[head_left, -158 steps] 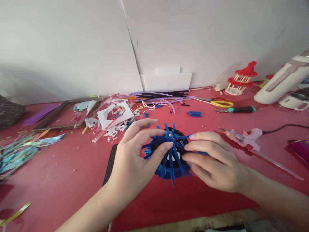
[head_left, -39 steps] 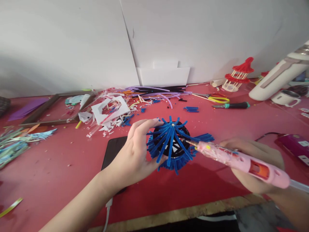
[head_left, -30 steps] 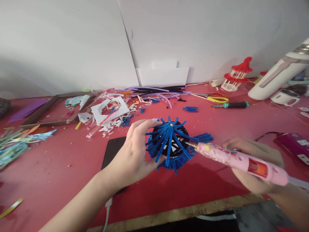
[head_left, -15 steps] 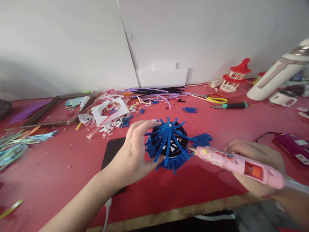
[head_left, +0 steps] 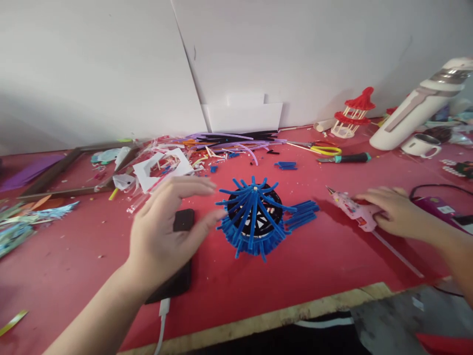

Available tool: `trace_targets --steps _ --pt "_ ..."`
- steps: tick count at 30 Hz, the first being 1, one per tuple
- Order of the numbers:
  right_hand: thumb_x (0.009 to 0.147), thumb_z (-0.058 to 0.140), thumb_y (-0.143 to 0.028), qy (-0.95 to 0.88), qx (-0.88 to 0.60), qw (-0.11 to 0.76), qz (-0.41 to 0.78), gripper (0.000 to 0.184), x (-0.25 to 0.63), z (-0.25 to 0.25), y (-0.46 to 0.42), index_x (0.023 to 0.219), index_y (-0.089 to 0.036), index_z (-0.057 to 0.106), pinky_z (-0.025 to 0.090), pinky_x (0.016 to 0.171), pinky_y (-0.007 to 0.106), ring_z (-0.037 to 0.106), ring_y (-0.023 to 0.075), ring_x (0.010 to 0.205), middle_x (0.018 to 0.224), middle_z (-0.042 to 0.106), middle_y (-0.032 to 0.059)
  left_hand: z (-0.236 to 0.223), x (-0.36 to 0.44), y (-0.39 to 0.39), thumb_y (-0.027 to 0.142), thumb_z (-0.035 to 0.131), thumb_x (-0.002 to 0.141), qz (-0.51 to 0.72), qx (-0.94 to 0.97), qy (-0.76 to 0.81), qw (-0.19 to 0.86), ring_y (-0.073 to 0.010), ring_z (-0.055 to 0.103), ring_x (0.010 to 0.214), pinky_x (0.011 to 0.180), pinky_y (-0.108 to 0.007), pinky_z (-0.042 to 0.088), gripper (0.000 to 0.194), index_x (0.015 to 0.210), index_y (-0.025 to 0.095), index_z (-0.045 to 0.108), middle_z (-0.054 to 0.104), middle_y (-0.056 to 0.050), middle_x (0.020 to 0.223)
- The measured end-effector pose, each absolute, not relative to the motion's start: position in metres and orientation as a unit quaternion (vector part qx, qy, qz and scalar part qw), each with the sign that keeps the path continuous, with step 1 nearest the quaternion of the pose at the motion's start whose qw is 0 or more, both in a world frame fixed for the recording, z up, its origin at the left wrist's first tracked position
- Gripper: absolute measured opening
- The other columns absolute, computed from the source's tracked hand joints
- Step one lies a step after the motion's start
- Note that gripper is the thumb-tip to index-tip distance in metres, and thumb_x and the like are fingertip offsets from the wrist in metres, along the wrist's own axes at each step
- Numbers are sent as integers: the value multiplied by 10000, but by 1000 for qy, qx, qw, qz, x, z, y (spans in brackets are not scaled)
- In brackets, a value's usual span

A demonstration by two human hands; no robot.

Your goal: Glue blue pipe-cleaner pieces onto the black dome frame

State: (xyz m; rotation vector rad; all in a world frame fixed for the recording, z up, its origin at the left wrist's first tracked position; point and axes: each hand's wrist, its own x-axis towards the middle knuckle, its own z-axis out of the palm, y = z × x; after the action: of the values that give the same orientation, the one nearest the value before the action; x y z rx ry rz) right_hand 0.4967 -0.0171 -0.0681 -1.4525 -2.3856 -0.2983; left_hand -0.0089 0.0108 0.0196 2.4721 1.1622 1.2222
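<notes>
A pagoda-like roof of blue pipe cleaners [head_left: 253, 212] stands on the red table, its strips fanning down from a peak over a black ring. To its left, my left hand [head_left: 166, 231] is open, thumb and fingers apart, with nothing in it and a small gap to the blue strips. Over on the right, my right hand [head_left: 397, 212] has its fingers around the handle of a pink hot glue gun [head_left: 353, 209]. The gun is low at the tabletop, nozzle pointing up and left, a clear glue stick trailing behind. Cut blue pipe cleaner pieces [head_left: 303, 214] lie beside the roof.
A phone [head_left: 173, 281] with a white cable lies under my left hand. Behind are paper scraps [head_left: 162, 170], purple and black pipe cleaners [head_left: 236, 141], scissors [head_left: 321, 148] and a cutter [head_left: 345, 158]. A red model pagoda [head_left: 353, 116], white flask [head_left: 414, 108] and mug [head_left: 421, 145] stand back right.
My left hand has let go of the blue roof and drawn back left, fingers spread. My right hand has carried the glue gun away to the right and down to the tabletop.
</notes>
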Motion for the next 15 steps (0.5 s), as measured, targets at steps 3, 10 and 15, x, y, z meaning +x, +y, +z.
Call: trace_targets --steps 3,10,15 --pt "744 534 9 -812 -545 144 -148 512 494 -61 -11 1113 -283 736 451 674 377 725 260 867 995 774 92 29 -4 10 204 644 971 425 819 385 21 -152 680 808 754 -361 589 102 897 273 658 692 52 845" --pt "952 591 -177 -878 -433 195 -62 191 395 -47 2 1100 -240 693 549 828 380 712 215 920 1025 768 64 24 6 9 216 692 924 443 791 417 61 -145 706 761 741 -311 587 118 851 302 728 770 81 831" --pt "973 554 -156 -912 -388 129 -34 205 356 -49 14 1049 -217 735 555 861 372 710 207 950 1027 765 59 23 5 3 274 716 902 443 755 476 88 -142 714 713 632 -275 551 73 854 314 752 774 88 817"
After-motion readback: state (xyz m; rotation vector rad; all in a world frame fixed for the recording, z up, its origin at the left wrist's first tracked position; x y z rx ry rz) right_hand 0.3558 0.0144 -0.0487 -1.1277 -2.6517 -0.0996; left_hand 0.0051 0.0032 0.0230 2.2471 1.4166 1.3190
